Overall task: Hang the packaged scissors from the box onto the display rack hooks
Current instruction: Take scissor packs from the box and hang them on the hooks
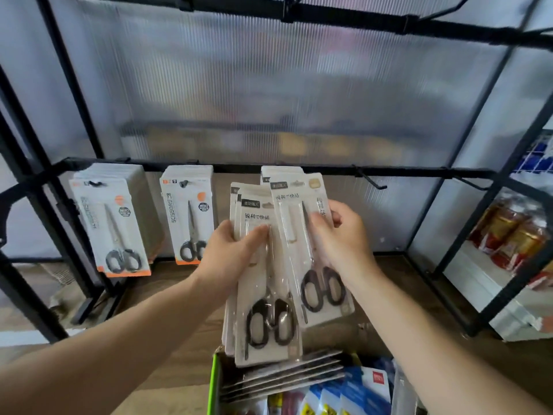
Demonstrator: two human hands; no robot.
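A stack of scissor packs (266, 295) was gripped by the left hand (230, 250) — one pack (317, 265) was pinched by the right hand (341, 235), above the box (214, 384).

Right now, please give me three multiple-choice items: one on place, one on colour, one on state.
1. Where is the green-edged box?
A) on the top rail
B) low, in front of the person
C) hung on a hook

2. What colour is the bottom edge of the far-left hanging packs?
A) orange
B) blue
C) green

3. What does the right hand do?
A) hangs open
B) rests on the box
C) grips one scissors pack

Answers:
1 B: it sits at the picture's bottom edge.
2 A: an orange strip shows under the handles.
3 C: its fingers curl round a pack held apart from the left hand's stack.
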